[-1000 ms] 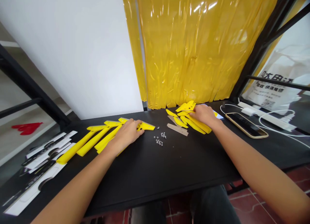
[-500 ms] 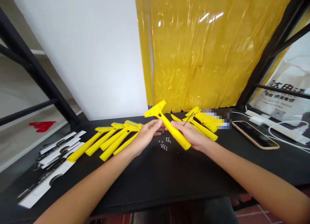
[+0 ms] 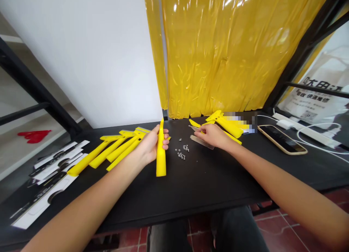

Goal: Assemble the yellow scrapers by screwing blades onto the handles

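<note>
My left hand [image 3: 152, 143] is closed around a yellow scraper handle [image 3: 161, 161], which stands edge-on to me with its wide grip end down. Over the tabletop, my right hand [image 3: 212, 135] has its fingers pinched on a thin metal blade [image 3: 201, 141]. Another thin grey piece shows by its fingertips; whether it is a blade or a tool I cannot tell. Small screws and nuts [image 3: 181, 155] lie loose between the hands. Several yellow scrapers [image 3: 120, 150] with metal edges rest in a row beside my left forearm. More yellow handles [image 3: 229, 125] lie behind my right hand.
White and black cardboard sleeves [image 3: 46, 194] are stacked at the left of the black table [image 3: 174, 197]. A phone [image 3: 282, 139], white cables and a power strip [image 3: 308, 128] are on the right. Yellow plastic sheeting [image 3: 218, 63] hangs behind. A red object [image 3: 34, 136] sits on the left shelf.
My right hand has let go of the scraper handle and moved to the metal blades. The left hand has shifted left, now gripping the handle alone and turned more upright.
</note>
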`<state>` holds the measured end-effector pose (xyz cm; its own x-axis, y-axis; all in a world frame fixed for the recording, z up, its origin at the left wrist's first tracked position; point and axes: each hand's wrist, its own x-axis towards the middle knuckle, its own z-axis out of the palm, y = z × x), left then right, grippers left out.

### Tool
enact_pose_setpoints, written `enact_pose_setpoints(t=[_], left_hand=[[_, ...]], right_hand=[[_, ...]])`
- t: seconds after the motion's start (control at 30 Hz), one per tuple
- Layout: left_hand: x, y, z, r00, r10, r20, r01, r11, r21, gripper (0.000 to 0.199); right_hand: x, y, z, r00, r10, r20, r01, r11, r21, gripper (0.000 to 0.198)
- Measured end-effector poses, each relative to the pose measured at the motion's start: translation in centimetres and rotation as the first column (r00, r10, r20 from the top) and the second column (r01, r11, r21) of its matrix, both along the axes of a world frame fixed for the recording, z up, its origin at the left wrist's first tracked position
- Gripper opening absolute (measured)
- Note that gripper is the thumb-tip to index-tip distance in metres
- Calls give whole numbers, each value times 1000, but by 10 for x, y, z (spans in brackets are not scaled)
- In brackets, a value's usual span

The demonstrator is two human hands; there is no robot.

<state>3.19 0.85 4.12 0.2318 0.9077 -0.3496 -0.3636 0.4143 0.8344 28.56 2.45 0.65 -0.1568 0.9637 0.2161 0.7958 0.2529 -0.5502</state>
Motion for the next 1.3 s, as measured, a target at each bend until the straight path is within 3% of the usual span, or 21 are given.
enact_pose_setpoints(t=[0.07,0.17,0.27,0.5,0.67,0.8,0.87,0.97,1.03,1.3], left_hand=[[0,-2,3,997,-66,-40,66,998,4,29],[2,-7,4,983,-133,-126,139,989,45,25],[4,-10,1,957,-146,-251,178,978,111,21],[2,-12,-6,831,-322,-454,433,886,165,27],[0,-13,-7,749,-425,-509,568,807,162,32],[1,-13,-9,712,-469,-522,619,770,152,33],[2,-14,-10,707,-466,-532,626,763,164,32],[4,-15,-10,714,-445,-540,620,760,195,32],[5,-15,-9,721,-436,-539,617,757,213,32],[5,-18,-6,739,-373,-562,600,743,296,27]], right_hand=[[5,-1,3,976,-31,215,31,1000,3,34],[9,-3,7,932,-29,360,45,998,-37,30],[9,-4,8,932,14,362,14,997,-76,17],[5,-4,5,956,48,290,-27,997,-76,22],[8,3,-1,992,56,113,-44,993,-111,15],[7,2,3,992,91,-91,-102,987,-122,23],[3,-5,9,927,131,-352,-183,976,-120,31],[-9,-19,19,754,113,-647,-292,940,-176,39],[-19,-28,22,718,118,-686,-329,926,-185,36],[-34,-31,8,746,189,-639,-303,950,-73,22]])
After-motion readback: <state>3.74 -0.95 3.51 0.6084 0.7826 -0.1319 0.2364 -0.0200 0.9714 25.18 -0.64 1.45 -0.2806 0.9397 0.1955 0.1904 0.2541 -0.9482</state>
